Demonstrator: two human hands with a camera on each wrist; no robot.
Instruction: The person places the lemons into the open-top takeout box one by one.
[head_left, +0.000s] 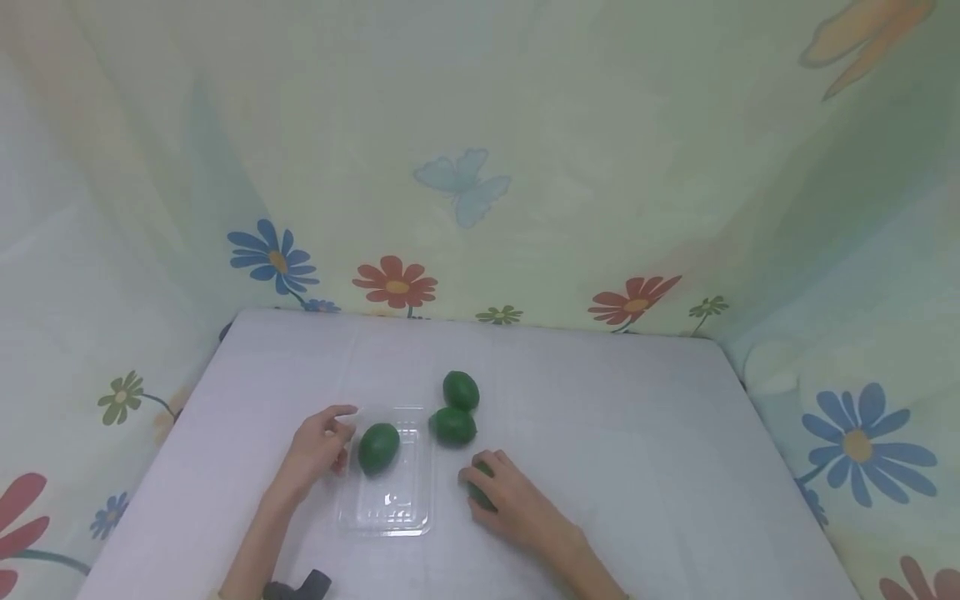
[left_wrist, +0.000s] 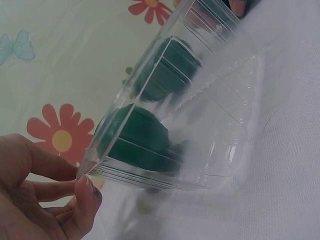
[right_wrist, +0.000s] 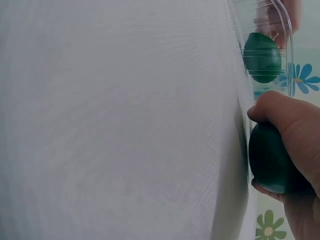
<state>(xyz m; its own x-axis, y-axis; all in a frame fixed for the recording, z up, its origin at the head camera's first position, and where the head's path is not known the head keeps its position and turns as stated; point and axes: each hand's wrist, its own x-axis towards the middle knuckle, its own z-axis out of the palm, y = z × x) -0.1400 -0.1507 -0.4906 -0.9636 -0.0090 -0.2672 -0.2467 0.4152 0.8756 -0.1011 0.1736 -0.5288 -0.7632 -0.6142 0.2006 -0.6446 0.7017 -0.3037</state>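
Note:
My left hand (head_left: 317, 446) pinches the left rim of a clear plastic container (head_left: 386, 508) between thumb and fingers, as the left wrist view shows close up. Inside the container, toward its far left part, lies one green lime (head_left: 378, 448). My right hand (head_left: 519, 504) grips another lime (right_wrist: 270, 155) at the table, just right of the container, its fingers curled round it and covering much of it. Two more limes sit beyond the container's right side: a nearer one (head_left: 454, 427) and a farther one (head_left: 461, 391), close against each other.
A white cloth (head_left: 637, 467) covers the table. Behind and at both sides hangs a curtain (head_left: 570, 167) printed with flowers and butterflies. A black object (head_left: 315, 585) shows beside the left forearm at the bottom edge.

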